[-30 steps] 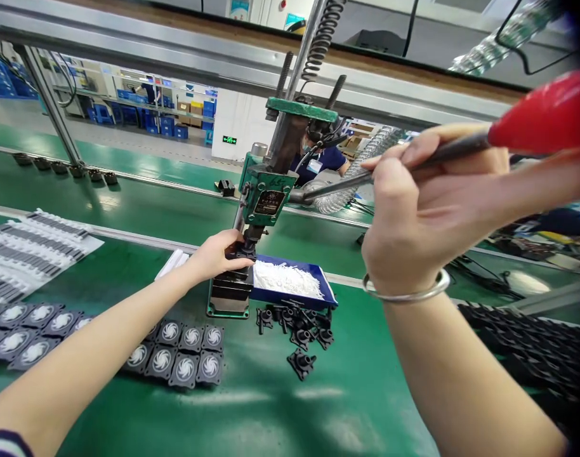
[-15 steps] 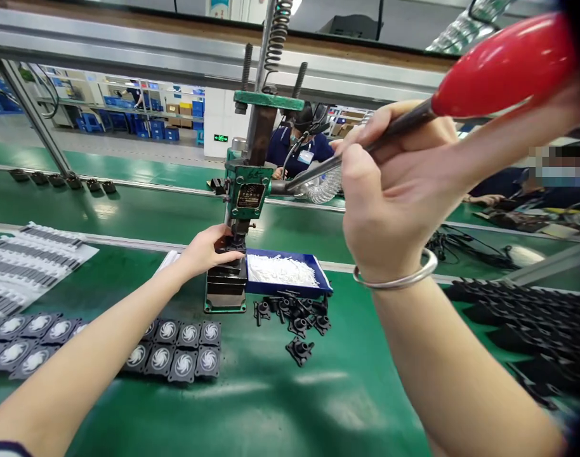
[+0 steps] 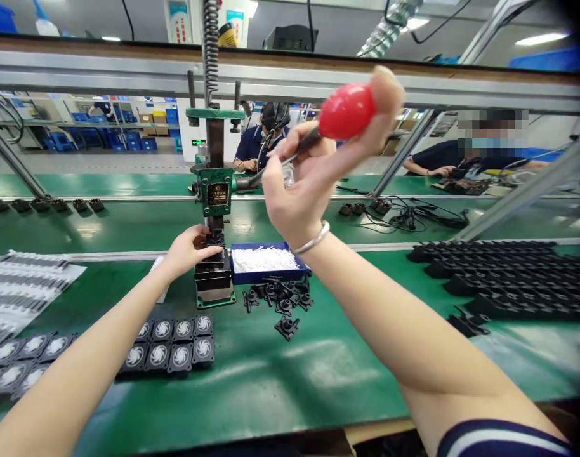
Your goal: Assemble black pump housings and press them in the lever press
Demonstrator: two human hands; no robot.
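A green hand press (image 3: 217, 190) stands on the green bench, its spring and posts rising above. My right hand (image 3: 299, 184) is closed round the press's lever (image 3: 309, 138), with the red knob (image 3: 348, 112) against the heel side of the palm. My left hand (image 3: 188, 254) reaches in under the ram, fingers and thumb curled round a small dark part at the press base (image 3: 214, 292); the fingers mostly hide it. Beside the press lies a blue tray (image 3: 252, 277) of small white pieces. Several black plastic parts (image 3: 287, 326) are heaped before it.
Black fans with white blades (image 3: 180, 357) sit in rows at front left, near sheets of strips (image 3: 28, 279). Black parts (image 3: 509, 279) are lined up on the right. A metal rail (image 3: 128, 66) crosses above. Co-workers (image 3: 490, 152) sit across the bench.
The view has swung, shifting the press left. My right hand and the red knob now appear smaller, lower and farther from the camera. My left hand stays at the press base.
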